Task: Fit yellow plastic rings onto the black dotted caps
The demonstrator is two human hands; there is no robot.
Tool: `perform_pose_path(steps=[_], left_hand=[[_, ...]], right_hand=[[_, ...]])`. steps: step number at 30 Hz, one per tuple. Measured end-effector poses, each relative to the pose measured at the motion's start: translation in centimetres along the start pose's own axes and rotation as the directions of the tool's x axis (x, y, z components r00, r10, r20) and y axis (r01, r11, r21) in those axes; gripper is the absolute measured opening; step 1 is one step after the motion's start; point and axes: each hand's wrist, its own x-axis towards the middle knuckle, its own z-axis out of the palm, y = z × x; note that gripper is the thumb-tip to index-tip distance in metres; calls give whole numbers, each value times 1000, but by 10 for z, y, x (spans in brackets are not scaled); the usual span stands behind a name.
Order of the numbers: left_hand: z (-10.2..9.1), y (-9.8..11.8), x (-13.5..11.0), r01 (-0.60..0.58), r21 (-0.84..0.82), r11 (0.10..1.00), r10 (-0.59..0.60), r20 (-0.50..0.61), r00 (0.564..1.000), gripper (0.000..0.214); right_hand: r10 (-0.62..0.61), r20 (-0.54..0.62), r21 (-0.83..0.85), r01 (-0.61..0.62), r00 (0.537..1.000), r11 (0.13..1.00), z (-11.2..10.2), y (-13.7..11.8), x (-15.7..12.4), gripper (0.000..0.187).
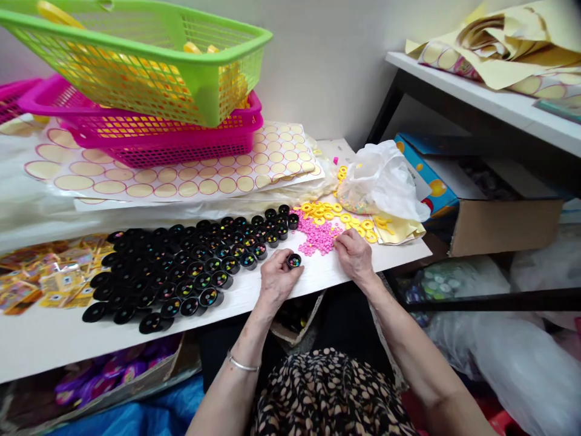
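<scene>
My left hand is closed round a small black cup with bits of colour inside, held over the front of the white table. To its right, my right hand has its fingers pinched together at the edge of a heap of small pink pieces. Whatever those fingertips hold, if anything, is too small to make out. Left of my left hand stand rows of similar black cups, many with coloured bits in them. Yellow rings lie behind and beside the pink heap.
Shiny printed packets lie at the left. Behind, a green basket of yellow pieces sits on a magenta basket, over sheets printed with circles. A white plastic bag, an open carton and a shelf are at the right.
</scene>
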Motion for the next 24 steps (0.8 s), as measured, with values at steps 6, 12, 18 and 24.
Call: perform_pose_path(steps=[6,12,18,24], left_hand=[[1,1,0,-1,18,1000,1,2,1000,26],[2,0,-1,-3,-14,1000,4,7,1000,28],[1,3,-2,-22,-26,999,22,-1,1000,24],[1,4,-2,-3,-39,999,2,-1,1000,25]], right_hand=[[-193,270,12,198,943,980,-10,-23,-21,23],[-293,282,-193,353,914,916,-2,-23,-38,27],[-231,248,-55,252,941,966,-1,-22,-44,23],[-85,174,150,58,981,987,0,-22,-44,17]])
